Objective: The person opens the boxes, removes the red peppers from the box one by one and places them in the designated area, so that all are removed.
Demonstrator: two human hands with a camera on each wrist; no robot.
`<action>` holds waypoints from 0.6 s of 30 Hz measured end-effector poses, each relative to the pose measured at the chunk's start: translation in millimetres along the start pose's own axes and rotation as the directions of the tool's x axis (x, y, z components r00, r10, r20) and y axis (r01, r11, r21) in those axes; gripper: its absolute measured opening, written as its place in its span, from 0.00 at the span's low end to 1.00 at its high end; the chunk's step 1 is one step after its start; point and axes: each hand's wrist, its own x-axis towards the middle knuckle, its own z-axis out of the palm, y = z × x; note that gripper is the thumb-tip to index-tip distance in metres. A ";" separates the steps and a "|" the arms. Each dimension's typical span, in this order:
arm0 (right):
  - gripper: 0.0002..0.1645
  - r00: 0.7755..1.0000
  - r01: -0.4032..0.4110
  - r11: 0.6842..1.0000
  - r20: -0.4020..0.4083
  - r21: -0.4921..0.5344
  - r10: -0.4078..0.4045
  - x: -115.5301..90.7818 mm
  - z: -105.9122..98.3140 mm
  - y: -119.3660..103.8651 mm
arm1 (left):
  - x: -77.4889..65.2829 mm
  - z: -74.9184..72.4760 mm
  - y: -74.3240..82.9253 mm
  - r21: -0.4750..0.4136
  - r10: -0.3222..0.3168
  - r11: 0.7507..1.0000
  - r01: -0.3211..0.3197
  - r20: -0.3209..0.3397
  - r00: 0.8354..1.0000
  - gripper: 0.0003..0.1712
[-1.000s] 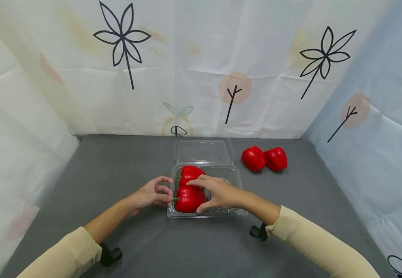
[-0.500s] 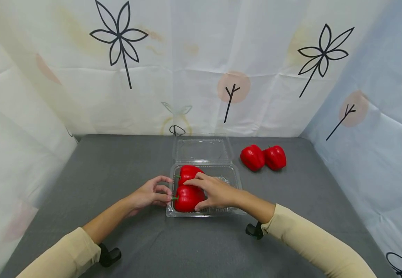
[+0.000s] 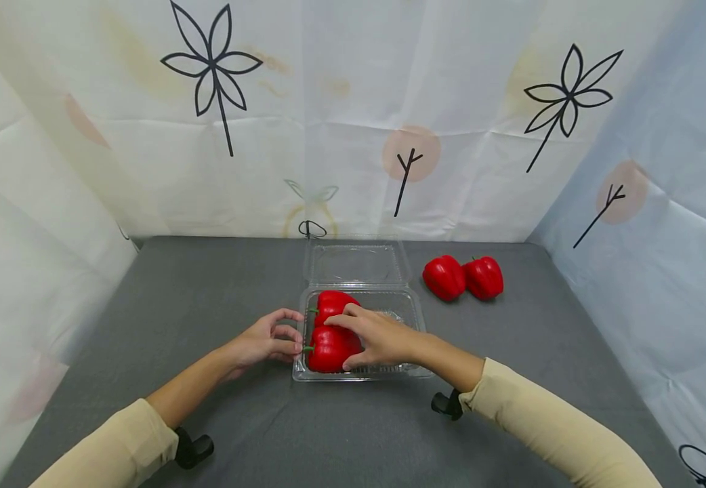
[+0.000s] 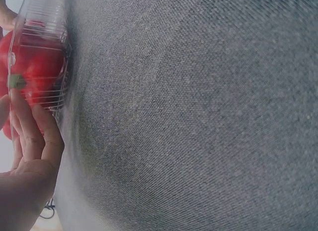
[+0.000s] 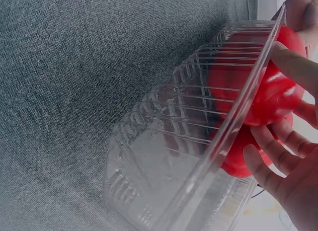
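Observation:
A clear hinged plastic container point(image 3: 368, 378) lies on the grey table with its lid point(image 3: 356, 263) folded back. Two red bell peppers sit side by side in its left half, stems to the left. My right hand point(image 3: 385, 337) holds the front bell pepper point(image 3: 328, 354), thumb on the near side, fingers over the far side by the rear bell pepper point(image 3: 333, 303). In the right wrist view, the thumb point(image 5: 293, 62) lies on the red skin. My left hand point(image 3: 264, 339) has loosely bent fingers at the container's left rim, beside the green stem point(image 4: 17, 81).
Two more red bell peppers, one point(image 3: 444, 278) touching the other point(image 3: 484, 278), lie behind and right of the container. A patterned white cloth point(image 3: 341, 135) stands behind the table point(image 3: 219, 271) and along both sides.
Both hands and the peppers keep nearly the same places. The head view shifts slightly.

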 end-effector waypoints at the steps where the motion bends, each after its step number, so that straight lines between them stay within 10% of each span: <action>1: 0.42 1.000 0.002 1.000 0.000 -0.003 -0.002 0.1 0.0 -0.1 | 0.0 0.1 -0.1 0.002 -0.001 1.000 0.001 -0.001 1.000 0.33; 18: 0.42 1.000 0.004 0.999 0.002 -0.041 -0.004 0.7 -0.6 -2.1 | -0.5 -0.9 -1.0 0.016 0.001 1.000 -0.001 -0.005 1.000 0.34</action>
